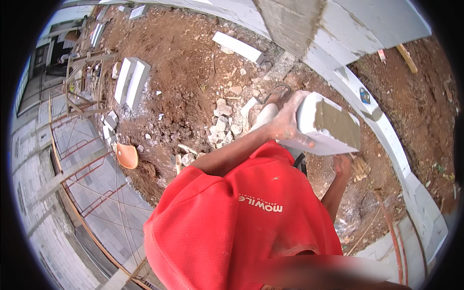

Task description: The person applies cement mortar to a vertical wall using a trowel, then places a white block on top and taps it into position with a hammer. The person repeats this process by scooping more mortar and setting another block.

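Note:
A white block (309, 140) with grey mortar (333, 125) spread on one face is held in front of my body, above the dirt. My left hand (291, 126) grips its left end, fingers pressed along the side. My right hand (342, 164) is at the lower right of the block, its fingers partly hidden beneath it. My red top (241, 217) fills the lower middle of the view. A sandalled foot (275, 94) shows behind the block.
A curving low wall of white blocks (401, 154) runs along the right, a small blue object (365, 95) on it. Loose blocks (130, 82), rubble (221, 118) and an orange bowl-like object (126, 155) lie on the dirt. Scaffolding (92, 188) stands at the left.

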`<state>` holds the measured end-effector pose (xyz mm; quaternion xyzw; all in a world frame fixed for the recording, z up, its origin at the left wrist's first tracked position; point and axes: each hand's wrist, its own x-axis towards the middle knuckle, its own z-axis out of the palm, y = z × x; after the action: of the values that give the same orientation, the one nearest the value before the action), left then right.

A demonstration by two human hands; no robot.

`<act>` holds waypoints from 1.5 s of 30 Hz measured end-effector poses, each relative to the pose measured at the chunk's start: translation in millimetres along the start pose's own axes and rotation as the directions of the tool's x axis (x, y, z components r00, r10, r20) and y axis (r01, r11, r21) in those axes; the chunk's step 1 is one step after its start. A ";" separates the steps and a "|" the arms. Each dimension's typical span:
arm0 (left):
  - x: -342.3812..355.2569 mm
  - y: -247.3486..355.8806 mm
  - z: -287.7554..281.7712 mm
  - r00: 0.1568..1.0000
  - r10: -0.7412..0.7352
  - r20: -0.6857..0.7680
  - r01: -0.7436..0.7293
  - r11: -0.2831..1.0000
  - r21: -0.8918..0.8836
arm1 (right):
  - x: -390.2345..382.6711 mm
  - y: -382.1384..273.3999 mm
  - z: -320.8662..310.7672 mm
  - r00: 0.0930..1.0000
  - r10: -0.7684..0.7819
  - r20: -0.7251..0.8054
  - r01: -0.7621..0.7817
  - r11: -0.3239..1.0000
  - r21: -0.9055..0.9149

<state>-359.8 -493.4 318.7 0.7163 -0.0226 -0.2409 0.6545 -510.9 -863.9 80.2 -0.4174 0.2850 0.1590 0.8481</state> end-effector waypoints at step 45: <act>119.0 109.3 -38.5 0.804 0.093 0.587 -0.249 0.950 0.190 | -66.6 -38.8 286.9 0.797 -0.540 -0.271 0.600 0.650 0.466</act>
<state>-209.4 -514.6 385.9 0.6851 -0.3136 -0.3784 0.5377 -443.0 -660.2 285.6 -0.2428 0.2169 -0.2235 0.9187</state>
